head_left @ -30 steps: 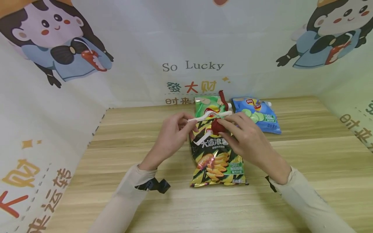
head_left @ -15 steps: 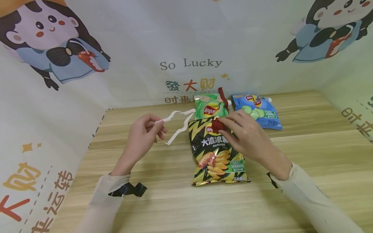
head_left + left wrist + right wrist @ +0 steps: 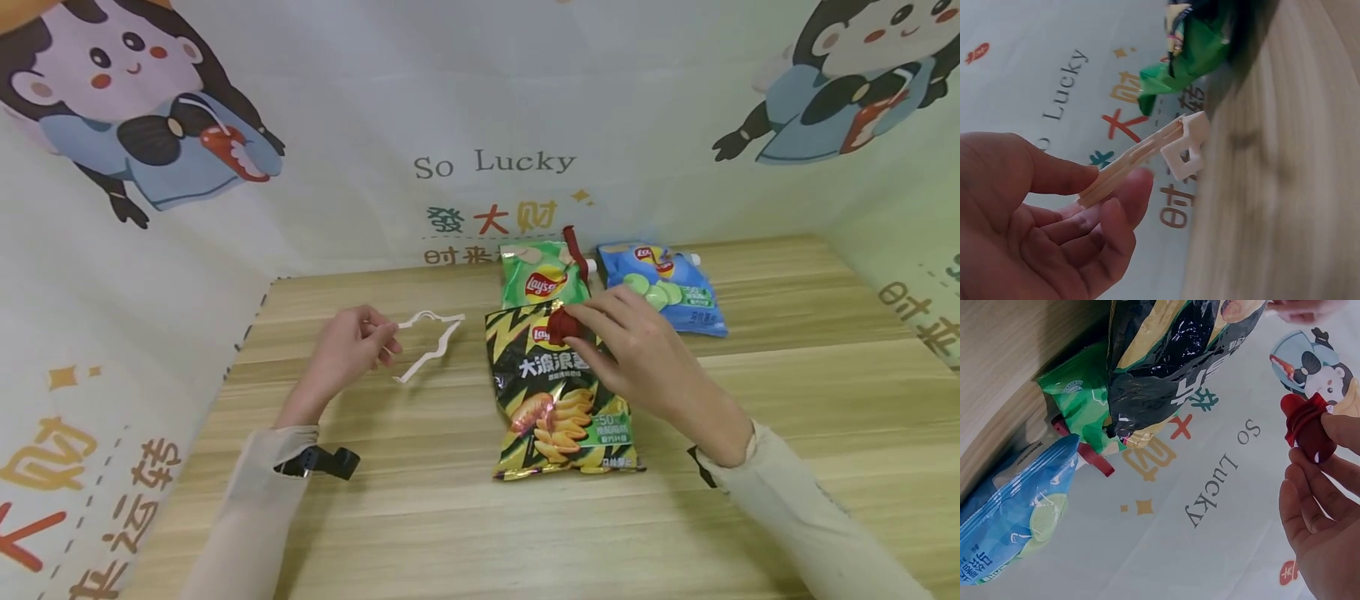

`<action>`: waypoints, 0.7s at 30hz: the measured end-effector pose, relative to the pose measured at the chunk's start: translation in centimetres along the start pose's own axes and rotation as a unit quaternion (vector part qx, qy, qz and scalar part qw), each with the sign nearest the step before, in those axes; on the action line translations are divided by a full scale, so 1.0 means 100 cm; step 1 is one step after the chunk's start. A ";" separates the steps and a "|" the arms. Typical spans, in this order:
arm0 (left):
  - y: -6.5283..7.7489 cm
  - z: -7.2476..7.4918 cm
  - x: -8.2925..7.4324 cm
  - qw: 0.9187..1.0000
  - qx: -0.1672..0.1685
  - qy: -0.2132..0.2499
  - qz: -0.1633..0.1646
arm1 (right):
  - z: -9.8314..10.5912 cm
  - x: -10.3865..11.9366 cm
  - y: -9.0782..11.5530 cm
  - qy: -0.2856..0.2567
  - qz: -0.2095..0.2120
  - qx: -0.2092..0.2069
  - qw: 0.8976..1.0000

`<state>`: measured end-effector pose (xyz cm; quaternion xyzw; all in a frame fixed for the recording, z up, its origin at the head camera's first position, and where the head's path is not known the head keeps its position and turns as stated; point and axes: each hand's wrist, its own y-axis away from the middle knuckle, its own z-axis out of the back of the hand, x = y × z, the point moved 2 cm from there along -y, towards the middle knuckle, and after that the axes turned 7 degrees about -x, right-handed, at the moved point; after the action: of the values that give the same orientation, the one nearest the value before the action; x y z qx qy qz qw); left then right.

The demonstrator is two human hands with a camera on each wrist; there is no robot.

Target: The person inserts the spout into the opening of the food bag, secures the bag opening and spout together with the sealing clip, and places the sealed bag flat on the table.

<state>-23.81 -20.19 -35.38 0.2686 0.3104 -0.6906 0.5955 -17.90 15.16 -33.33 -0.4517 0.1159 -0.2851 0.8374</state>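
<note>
My left hand (image 3: 352, 342) pinches a white hinged bag clip (image 3: 442, 343) between thumb and fingers, left of the chip bags. The clip's two wavy arms are spread apart; in the left wrist view, the clip (image 3: 1129, 156) shows a squarish white end. My right hand (image 3: 637, 354) pinches a small dark red, rounded thing with folds (image 3: 1313, 428); its kind is unclear. That hand is over the upper right of a black and yellow chip bag (image 3: 558, 392), hiding part of it. Behind lies a green chip bag (image 3: 525, 267), partly covered by the black one.
A red clip (image 3: 575, 254) with a white spout crosses the green bag's right side. To the right lies a blue chip bag (image 3: 663, 292) with a white spout (image 3: 693, 259) at its top right. A printed cloth (image 3: 337, 125) stands behind the wooden table (image 3: 450, 533).
My left hand has moved left, carrying the white bag clip off the black bag. My right hand has stayed near the same spot with the red thing.
</note>
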 end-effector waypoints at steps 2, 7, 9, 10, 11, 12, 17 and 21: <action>-0.002 -0.004 0.006 1.000 0.020 0.000 0.010 | 0.000 0.000 0.000 0.002 -0.003 0.003 1.000; -0.003 -0.010 0.013 0.998 0.064 0.008 0.013 | 0.003 0.002 -0.001 0.009 -0.012 0.006 1.000; -0.003 -0.011 0.014 0.997 0.078 0.006 0.016 | 0.004 0.003 -0.002 0.010 -0.012 0.006 1.000; -0.003 -0.012 0.015 0.996 0.084 0.001 0.014 | 0.004 0.004 -0.002 0.010 -0.012 0.006 1.000; -0.003 -0.013 0.016 0.996 0.090 -0.007 0.010 | 0.004 0.004 -0.003 0.011 -0.011 0.007 1.000; -0.004 -0.014 0.017 0.995 0.097 -0.018 0.006 | 0.005 0.004 -0.003 0.011 -0.011 0.007 1.000; -0.004 -0.019 0.025 0.988 0.129 -0.081 -0.016 | 0.004 0.004 -0.003 0.015 -0.013 0.007 1.000; -0.003 -0.024 0.028 0.984 0.147 -0.103 -0.011 | 0.004 0.002 -0.001 0.015 -0.020 0.010 1.000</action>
<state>-24.52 -20.20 -38.98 0.2772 0.1453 -0.7591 0.5708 -17.59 15.26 -33.01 -0.4409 0.1170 -0.3095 0.8343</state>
